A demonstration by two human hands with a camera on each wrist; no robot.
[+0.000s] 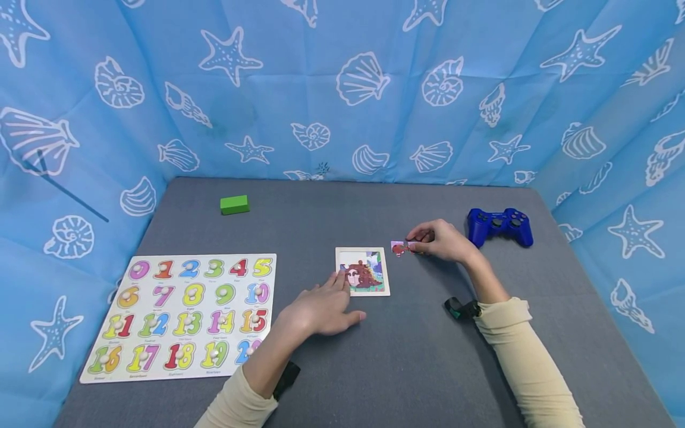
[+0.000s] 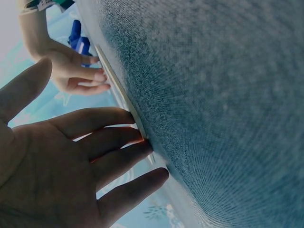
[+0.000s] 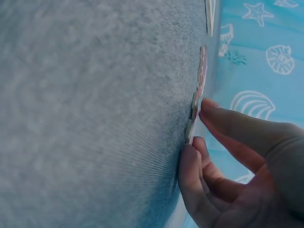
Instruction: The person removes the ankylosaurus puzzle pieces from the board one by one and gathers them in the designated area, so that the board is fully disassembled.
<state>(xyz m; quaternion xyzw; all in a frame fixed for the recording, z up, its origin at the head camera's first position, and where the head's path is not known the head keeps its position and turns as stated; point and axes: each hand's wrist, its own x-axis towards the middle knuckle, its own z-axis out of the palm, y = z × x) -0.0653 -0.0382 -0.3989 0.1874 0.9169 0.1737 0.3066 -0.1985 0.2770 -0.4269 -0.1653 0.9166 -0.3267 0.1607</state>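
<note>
One thin puzzle piece (image 1: pixel 398 248) lies on the counter (image 1: pixel 428 356), right of the puzzle tray (image 1: pixel 363 271); the right hand (image 1: pixel 441 239) pinches its edge. Likely light, stiff; edges suit. Left hand (image 1: pixel 321 309) rests flat, fingers spread, touching the tray.

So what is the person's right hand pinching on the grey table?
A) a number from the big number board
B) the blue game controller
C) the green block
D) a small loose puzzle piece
D: the right hand pinches a small puzzle piece lying flat on the table, just right of the little picture puzzle, while the green block and the game controller sit untouched.
</note>
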